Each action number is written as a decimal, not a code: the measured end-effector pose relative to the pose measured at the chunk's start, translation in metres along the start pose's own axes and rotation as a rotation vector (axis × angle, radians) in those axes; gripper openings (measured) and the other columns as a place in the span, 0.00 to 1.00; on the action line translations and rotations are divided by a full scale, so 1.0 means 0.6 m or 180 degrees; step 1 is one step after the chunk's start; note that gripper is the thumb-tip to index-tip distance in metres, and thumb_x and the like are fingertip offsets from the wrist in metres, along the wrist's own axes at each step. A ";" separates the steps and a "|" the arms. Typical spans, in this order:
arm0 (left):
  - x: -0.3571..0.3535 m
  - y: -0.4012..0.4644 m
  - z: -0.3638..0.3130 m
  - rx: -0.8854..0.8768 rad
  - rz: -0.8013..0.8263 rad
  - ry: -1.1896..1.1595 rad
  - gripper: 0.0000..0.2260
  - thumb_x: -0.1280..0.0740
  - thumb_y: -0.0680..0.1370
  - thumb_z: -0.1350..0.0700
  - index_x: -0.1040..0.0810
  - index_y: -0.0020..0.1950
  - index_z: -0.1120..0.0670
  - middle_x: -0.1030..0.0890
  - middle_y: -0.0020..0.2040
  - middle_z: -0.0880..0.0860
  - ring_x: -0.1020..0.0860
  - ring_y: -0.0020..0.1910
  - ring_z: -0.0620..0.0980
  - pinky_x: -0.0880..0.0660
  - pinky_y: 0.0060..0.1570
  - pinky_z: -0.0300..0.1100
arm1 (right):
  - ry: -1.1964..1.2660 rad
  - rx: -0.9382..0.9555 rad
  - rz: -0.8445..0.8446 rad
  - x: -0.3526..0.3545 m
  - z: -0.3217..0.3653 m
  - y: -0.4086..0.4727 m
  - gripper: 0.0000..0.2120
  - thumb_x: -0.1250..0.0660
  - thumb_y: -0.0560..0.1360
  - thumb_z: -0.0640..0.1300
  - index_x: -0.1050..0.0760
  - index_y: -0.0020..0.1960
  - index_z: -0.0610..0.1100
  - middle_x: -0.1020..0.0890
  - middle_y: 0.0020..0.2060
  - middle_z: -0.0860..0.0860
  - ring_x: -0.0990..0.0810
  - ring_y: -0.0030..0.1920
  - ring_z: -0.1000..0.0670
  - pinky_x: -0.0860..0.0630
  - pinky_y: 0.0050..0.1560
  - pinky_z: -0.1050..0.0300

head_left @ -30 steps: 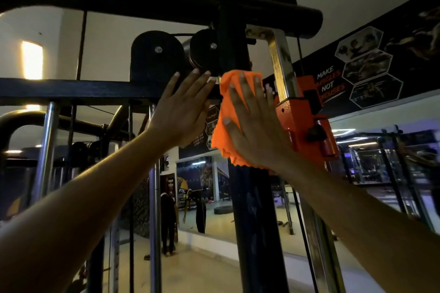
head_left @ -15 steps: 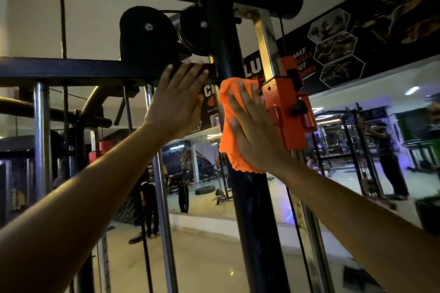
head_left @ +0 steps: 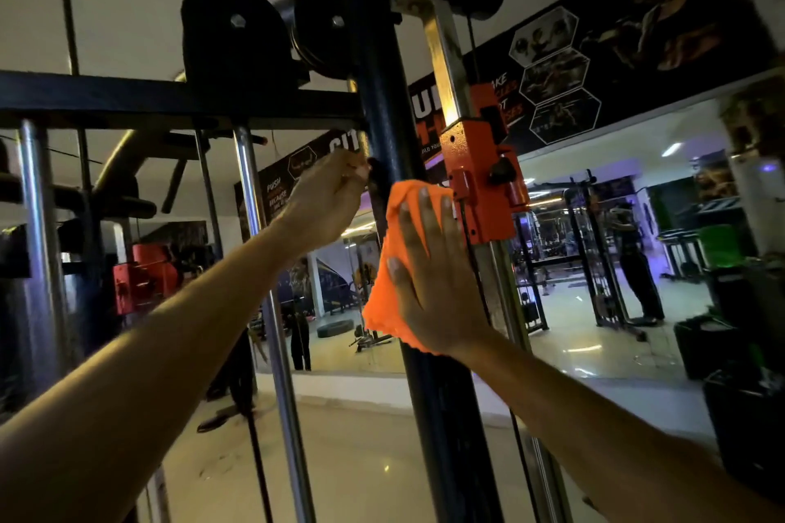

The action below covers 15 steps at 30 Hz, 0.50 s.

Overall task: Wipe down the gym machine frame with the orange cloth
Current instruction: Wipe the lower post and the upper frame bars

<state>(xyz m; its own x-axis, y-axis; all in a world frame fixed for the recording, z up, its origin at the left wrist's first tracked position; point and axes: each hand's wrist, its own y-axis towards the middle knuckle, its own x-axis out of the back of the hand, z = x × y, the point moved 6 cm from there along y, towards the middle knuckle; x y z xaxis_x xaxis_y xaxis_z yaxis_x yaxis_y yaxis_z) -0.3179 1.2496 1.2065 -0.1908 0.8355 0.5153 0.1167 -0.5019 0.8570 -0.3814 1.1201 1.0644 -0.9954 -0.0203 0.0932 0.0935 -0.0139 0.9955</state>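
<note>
Grip: right hand [head_left: 433, 276] lies flat, fingers straight, pressing the crumpled orange cloth [head_left: 384, 268] on the black vertical steel post [head_left: 429, 395]; left hand [head_left: 327, 200] now curls on a small black part at the post's side, though what it holds is unclear.
Change: cloth and right hand are lower on the post than a second ago; the left hand was flat then.
Meaning: probably the upper part is wiped and the stroke goes downward.
Neighbour: orange metal slider carriage [head_left: 480, 183] touches the cloth's right edge.
Containers: none visible.
</note>
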 end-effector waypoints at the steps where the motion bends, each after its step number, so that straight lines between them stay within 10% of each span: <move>1: -0.008 0.003 0.006 0.0322 0.0133 -0.0372 0.14 0.41 0.90 0.49 0.27 0.73 0.52 0.23 0.59 0.49 0.23 0.57 0.49 0.30 0.47 0.38 | 0.0020 0.0011 0.0061 0.001 -0.001 0.002 0.34 0.43 0.90 0.51 0.55 0.89 0.46 0.60 0.88 0.47 0.64 0.88 0.41 0.53 0.85 0.29; 7: -0.025 0.031 0.007 0.1153 0.0164 -0.1883 0.07 0.39 0.89 0.51 0.23 0.55 0.46 0.18 0.59 0.53 0.18 0.63 0.54 0.21 0.62 0.55 | 0.0012 -0.0084 0.0107 0.008 -0.012 0.125 0.33 0.47 0.91 0.56 0.58 0.89 0.50 0.61 0.88 0.49 0.64 0.88 0.42 0.54 0.86 0.32; 11: -0.053 0.017 0.024 0.1395 0.0285 -0.2371 0.15 0.35 0.87 0.49 0.24 0.74 0.51 0.18 0.65 0.55 0.17 0.63 0.53 0.19 0.59 0.53 | -0.0041 -0.0072 -0.0121 0.002 -0.003 0.041 0.34 0.43 0.90 0.53 0.55 0.89 0.45 0.58 0.89 0.47 0.63 0.88 0.41 0.57 0.87 0.38; 15: -0.068 -0.009 0.023 0.1471 0.0321 -0.2381 0.06 0.35 0.88 0.51 0.22 0.64 0.45 0.17 0.63 0.52 0.18 0.65 0.54 0.23 0.69 0.57 | -0.0243 0.0042 0.0063 0.002 -0.002 -0.020 0.36 0.41 0.89 0.51 0.55 0.89 0.43 0.58 0.88 0.45 0.63 0.88 0.40 0.56 0.86 0.34</move>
<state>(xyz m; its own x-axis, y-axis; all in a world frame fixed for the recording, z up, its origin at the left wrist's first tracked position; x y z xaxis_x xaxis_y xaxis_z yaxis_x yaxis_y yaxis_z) -0.2971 1.2216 1.1808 0.5104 0.8007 0.3135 0.5117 -0.5758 0.6376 -0.3834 1.1192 1.0525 -0.9920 0.0559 0.1134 0.1135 -0.0012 0.9935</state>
